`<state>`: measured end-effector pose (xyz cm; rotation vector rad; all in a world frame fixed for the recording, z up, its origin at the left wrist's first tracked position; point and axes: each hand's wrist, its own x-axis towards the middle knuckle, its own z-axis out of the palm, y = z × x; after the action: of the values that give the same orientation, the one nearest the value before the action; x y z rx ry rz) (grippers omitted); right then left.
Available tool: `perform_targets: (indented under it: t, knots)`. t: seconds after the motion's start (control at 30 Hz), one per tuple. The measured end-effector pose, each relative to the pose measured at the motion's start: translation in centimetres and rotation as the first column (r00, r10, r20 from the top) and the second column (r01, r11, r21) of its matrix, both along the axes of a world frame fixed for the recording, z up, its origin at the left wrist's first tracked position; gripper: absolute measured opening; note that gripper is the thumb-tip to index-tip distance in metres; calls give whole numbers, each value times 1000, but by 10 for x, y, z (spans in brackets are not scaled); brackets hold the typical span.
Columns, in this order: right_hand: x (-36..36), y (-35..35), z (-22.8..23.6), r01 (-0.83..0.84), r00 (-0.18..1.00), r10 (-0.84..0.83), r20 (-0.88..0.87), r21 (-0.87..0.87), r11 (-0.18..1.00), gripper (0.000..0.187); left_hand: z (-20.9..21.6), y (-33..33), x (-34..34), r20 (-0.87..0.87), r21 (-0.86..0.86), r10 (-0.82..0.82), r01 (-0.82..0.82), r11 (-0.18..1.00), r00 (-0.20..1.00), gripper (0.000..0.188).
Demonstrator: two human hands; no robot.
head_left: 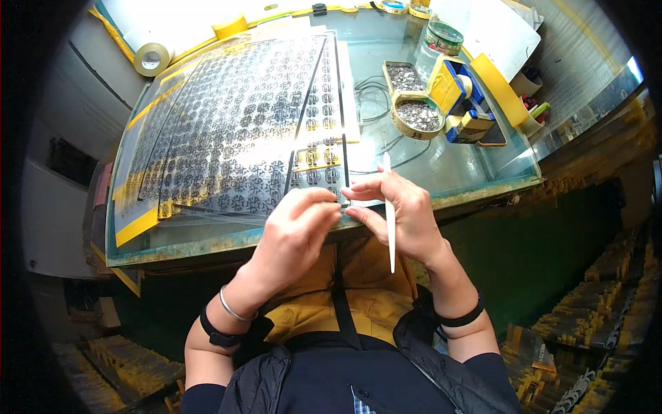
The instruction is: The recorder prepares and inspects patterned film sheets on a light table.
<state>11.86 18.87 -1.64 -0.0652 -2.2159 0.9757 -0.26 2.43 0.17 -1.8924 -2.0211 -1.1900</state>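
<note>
My left hand (293, 231) and my right hand (400, 210) meet fingertip to fingertip at the near edge of a glass table (448, 165). Together they pinch the near end of a narrow transparent strip (318, 162) printed with rows of small dark and gold parts. My right hand also holds a thin white stick (390, 221), which runs upright through its fingers. Beside the strip to the left lies a large transparent sheet (227, 124) covered with the same small patterned parts.
Two yellow tins of small metal pieces (417, 114) stand at the back right, next to a blue and yellow box (462, 96) and a round jar (443, 38). A tape roll (152, 58) sits at the back left. Stacked yellow trays (586, 317) lie on the floor.
</note>
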Motion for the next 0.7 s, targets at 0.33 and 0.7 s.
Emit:
perform_targets:
  t: [0.33, 0.7]
  knots:
    - [-10, 0, -2, 64, 994, -57, -97, 63, 996, 18, -7, -1, 11, -230, -10, 86, -91, 996, 969, 24]
    - [-11, -9, -5, 104, 994, -99, -47, 107, 989, 18, -6, 4, 13, -189, 26, 120, -117, 993, 975, 18]
